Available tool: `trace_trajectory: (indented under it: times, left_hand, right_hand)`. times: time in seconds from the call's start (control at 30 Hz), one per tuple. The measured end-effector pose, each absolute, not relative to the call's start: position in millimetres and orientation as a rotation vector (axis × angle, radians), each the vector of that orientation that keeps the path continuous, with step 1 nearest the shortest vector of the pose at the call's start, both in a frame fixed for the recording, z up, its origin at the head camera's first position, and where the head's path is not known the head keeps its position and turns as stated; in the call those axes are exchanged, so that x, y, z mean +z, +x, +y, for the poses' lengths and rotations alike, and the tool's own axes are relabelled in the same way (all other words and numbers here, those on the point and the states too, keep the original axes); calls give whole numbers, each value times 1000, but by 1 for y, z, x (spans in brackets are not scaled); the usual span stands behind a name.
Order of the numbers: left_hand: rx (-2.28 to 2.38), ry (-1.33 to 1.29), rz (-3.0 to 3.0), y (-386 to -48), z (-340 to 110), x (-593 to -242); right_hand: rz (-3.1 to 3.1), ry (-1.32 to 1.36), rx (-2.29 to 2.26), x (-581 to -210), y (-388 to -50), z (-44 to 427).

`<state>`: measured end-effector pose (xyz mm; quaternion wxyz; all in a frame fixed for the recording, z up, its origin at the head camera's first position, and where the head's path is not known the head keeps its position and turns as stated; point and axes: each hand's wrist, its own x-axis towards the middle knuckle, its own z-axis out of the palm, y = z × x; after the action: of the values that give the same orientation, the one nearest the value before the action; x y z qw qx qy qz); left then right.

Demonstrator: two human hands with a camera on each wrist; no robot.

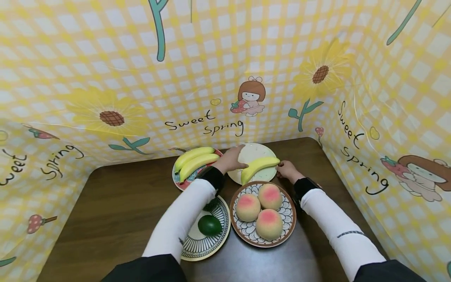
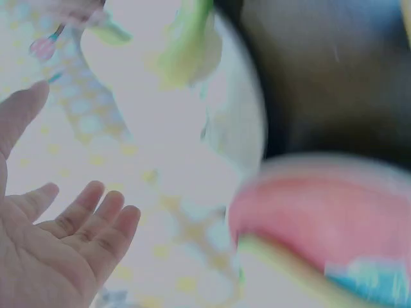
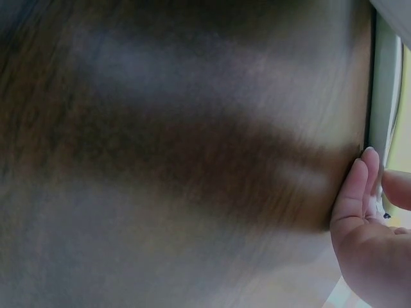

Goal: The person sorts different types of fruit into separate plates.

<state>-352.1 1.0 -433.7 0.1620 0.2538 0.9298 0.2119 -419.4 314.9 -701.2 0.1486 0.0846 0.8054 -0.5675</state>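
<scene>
In the head view a banana (image 1: 258,167) lies slantwise across a pale plate (image 1: 257,148) at the back. My right hand (image 1: 288,171) is at the banana's right end and appears to pinch its tip; in the right wrist view that dark tip (image 3: 387,216) shows between thumb and fingers. My left hand (image 1: 230,158) reaches over the plate's left side, its thumb near the banana. The left wrist view shows this hand (image 2: 64,247) with fingers spread and nothing in the palm. Two more bananas (image 1: 198,161) lie on a red-rimmed plate (image 1: 175,181) left of it.
Three peaches (image 1: 269,224) sit on a brown-rimmed patterned plate (image 1: 293,221) in front. A dark green avocado-like fruit (image 1: 210,225) lies on a striped plate (image 1: 197,256), partly behind my left forearm. Yellow checked cloth (image 1: 197,78) rises around the brown table (image 1: 116,211).
</scene>
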Motion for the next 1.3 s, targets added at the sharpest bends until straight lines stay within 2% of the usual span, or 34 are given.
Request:
trace_trajectory:
  times: [0.23, 0.57, 0.83, 0.97, 1.1, 1.3]
  left_hand:
    - [655, 641, 2710, -355, -58, -419]
    - [574, 445, 2745, -364, -125, -441]
    - [439, 388, 2774, -384, -150, -482]
    - [383, 355, 2770, -391, -151, -485]
    - [318, 283, 2791, -387, -143, -470]
    - [266, 282, 2801, -388, -139, -481]
  right_hand:
    - [2341, 220, -1612, -707, -412, 323]
    - [2309, 323, -1590, -675, -388, 315]
    - [2298, 191, -1665, -709, -400, 320]
    - [2309, 208, -1645, -707, -405, 316]
    - [2322, 225, -1633, -687, -405, 311]
    - [2314, 251, -1619, -683, -408, 312]
